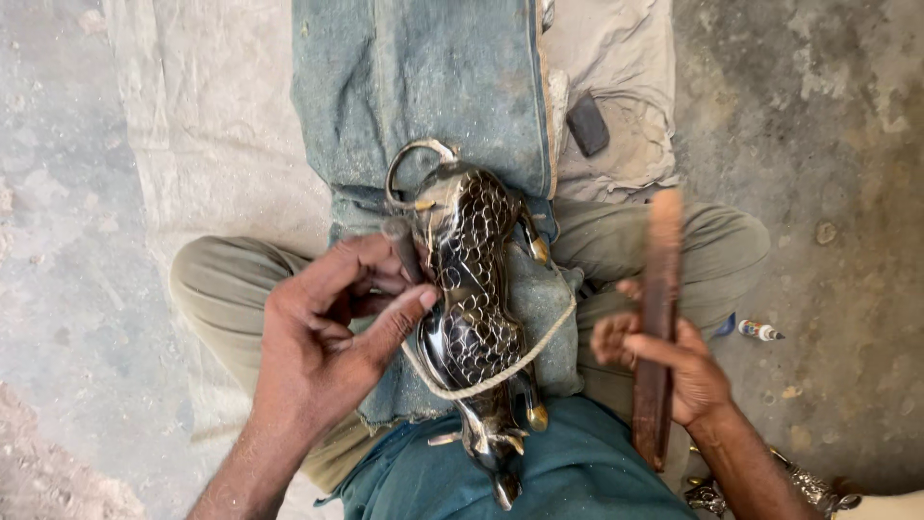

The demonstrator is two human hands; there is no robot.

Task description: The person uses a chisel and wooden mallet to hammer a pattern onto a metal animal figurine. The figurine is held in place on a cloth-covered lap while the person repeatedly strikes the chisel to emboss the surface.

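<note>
The left hand (322, 337) is closed around a short dark punch (402, 248), held pinched between thumb and bent fingers with its tip set against the side of the figurine (472, 299). The forefinger stretches out and lies along the metal flank. The right hand (674, 361) is wrapped shut around a long wooden bat (658, 318) – a flat, worn, reddish-brown stick held upright, its upper end blurred, well clear of the figurine.

The figurine is a dark, polished metal animal lying lengthwise on a folded blue cloth (423, 87) over the person's crossed legs. Its back and flanks are cut with a fine scale pattern that catches the light. A thin curled tail loops at the far end, the legs end in brass-coloured feet, and the head lies toward the person's teal shirt (568, 472). A pale cord (510, 366) passes across its middle and over the cloth pad under it.

The cloth runs on toward the far edge of a dusty grey sheet (212, 125) spread on the concrete floor (828, 116). Near the sheet's right edge lies a small dark block (587, 123). On the floor by the right knee – a tiny white tube (760, 331) with a blue end. At the lower right corner a bit of ornate silvery metalwork (813, 489) shows behind the right forearm
</note>
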